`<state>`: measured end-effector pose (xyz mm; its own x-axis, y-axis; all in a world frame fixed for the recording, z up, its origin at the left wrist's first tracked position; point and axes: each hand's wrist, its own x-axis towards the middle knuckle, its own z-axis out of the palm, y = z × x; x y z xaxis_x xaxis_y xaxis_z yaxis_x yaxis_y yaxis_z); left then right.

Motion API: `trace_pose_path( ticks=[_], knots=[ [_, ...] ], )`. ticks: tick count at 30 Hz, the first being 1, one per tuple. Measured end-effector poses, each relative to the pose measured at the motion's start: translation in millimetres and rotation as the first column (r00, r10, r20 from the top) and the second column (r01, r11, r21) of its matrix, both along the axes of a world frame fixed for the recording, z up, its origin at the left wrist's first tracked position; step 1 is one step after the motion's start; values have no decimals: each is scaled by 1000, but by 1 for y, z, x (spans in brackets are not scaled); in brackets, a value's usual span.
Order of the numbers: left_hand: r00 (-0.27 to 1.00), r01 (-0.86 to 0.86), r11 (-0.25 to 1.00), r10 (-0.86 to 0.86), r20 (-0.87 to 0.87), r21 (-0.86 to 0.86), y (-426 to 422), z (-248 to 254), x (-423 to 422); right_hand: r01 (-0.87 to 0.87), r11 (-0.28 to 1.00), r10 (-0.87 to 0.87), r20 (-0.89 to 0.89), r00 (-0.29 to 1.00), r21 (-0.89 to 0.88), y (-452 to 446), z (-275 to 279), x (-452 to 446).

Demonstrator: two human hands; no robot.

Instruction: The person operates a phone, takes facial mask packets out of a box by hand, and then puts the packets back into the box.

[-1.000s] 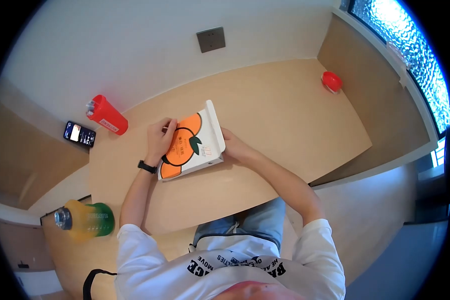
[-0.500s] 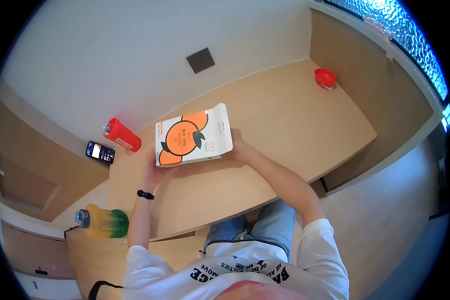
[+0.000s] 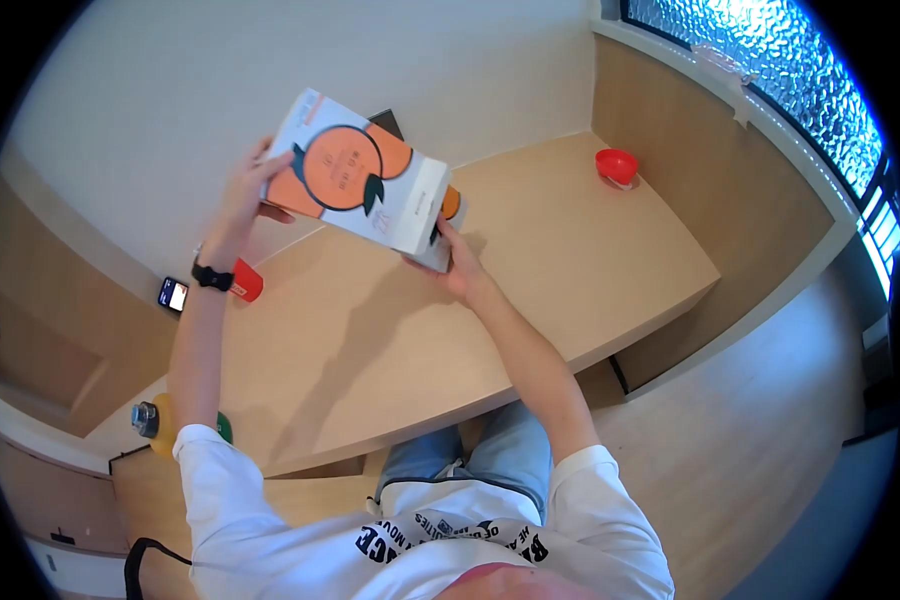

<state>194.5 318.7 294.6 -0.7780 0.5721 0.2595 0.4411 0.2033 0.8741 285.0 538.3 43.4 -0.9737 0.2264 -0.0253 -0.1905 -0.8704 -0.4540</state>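
Note:
A white carton printed with oranges (image 3: 342, 168) is held up above the desk, tilted with its right end lower. My left hand (image 3: 245, 190) grips its left end, thumb on the printed face and fingers partly hidden. My right hand (image 3: 457, 268) is closed at the lower right end, close to a small dark gap. Behind that end a white panel with an orange patch (image 3: 452, 203) shows; whether it is a flap or an inner part I cannot tell.
The wooden desk (image 3: 530, 260) carries a red cup (image 3: 247, 281) at left and a red bowl (image 3: 617, 165) at the far right. A phone (image 3: 173, 295) and a yellow-green bottle (image 3: 163, 425) are on the left. A dark wall socket (image 3: 386, 124) is partly covered.
Both hands have raised the carton off the desk, up and away, and tilted it right end down. More of the right end now shows. The camera view has shifted slightly.

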Motion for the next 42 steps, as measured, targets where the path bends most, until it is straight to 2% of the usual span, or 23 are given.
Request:
trace_pose_path(
  ticks=[1,4,6,8,9,10,12,14,16,18,19,22,24,27,28,29,30,31,33,34,36,39,42],
  knots=[
    [1000,10,1000,-10,-27,25,-9,9,-4,62,997,-59,60,996,-42,1,-4,-4],
    [996,-70,975,81,-43,210,-40,19,-14,171,981,-162,-100,982,90,29,-25,-16],
    [999,-41,959,37,19,279,-63,11,-23,356,858,-387,10,922,371,37,-16,-6],
    [990,-89,931,44,133,354,-82,-9,-40,290,544,-486,14,874,788,55,-16,-2],
    [974,-153,907,70,216,393,-96,-46,-59,213,322,-527,-12,850,922,55,-17,1],
    [952,-213,877,86,294,431,-103,-78,-75,107,189,-585,24,811,976,51,-17,4],
    [880,-189,850,-75,469,491,-109,-128,-56,-119,-83,-717,24,696,989,49,-6,11],
    [756,-277,801,-159,635,531,-130,-195,-78,-242,-125,-735,75,674,962,49,4,18],
    [656,-308,737,-293,695,602,-147,-254,-105,-316,-162,-758,87,647,935,51,9,21],
    [573,-367,673,-381,726,642,-143,-267,-107,-337,-200,-785,55,617,920,52,10,21],
    [531,-398,639,-424,733,658,-140,-272,-108,-331,-219,-791,31,611,918,52,12,21],
    [510,-477,618,-384,770,625,-133,-275,-112,-282,-266,-806,-52,589,922,55,18,20],
    [499,-423,636,-431,752,646,-133,-272,-111,-219,-274,-816,-106,568,936,56,15,14],
    [468,-345,629,-528,708,697,-139,-285,-122,-130,-181,-819,-76,569,975,57,7,4],
    [454,-325,618,-562,691,716,-141,-291,-123,-56,-290,-813,-215,541,955,59,0,-1],
    [466,-360,644,-503,728,675,-142,-298,-125,12,-400,-787,-350,508,917,61,-8,-5],
    [471,-397,667,-441,764,630,-135,-280,-112,74,-504,-744,-476,470,861,61,-15,-6],
    [473,-432,687,-380,795,585,-131,-274,-106,104,-400,-760,-393,517,910,61,-16,-5],
    [448,-312,674,-516,730,669,-139,-287,-117,152,-180,-760,-236,606,972,65,-10,-7],
    [432,-251,655,-583,688,713,-140,-294,-121,252,83,-734,-112,670,964,66,-10,-9],
    [470,-295,684,-504,725,667,-136,-294,-120,332,590,-574,93,813,736,67,-11,-10],
    [513,-399,737,-314,799,546,-125,-284,-105,299,735,-466,132,875,608,44,-7,-12],
    [618,-294,796,-264,740,529,-126,-286,-107,318,719,-471,97,877,618,16,-18,-29]
  ],
)
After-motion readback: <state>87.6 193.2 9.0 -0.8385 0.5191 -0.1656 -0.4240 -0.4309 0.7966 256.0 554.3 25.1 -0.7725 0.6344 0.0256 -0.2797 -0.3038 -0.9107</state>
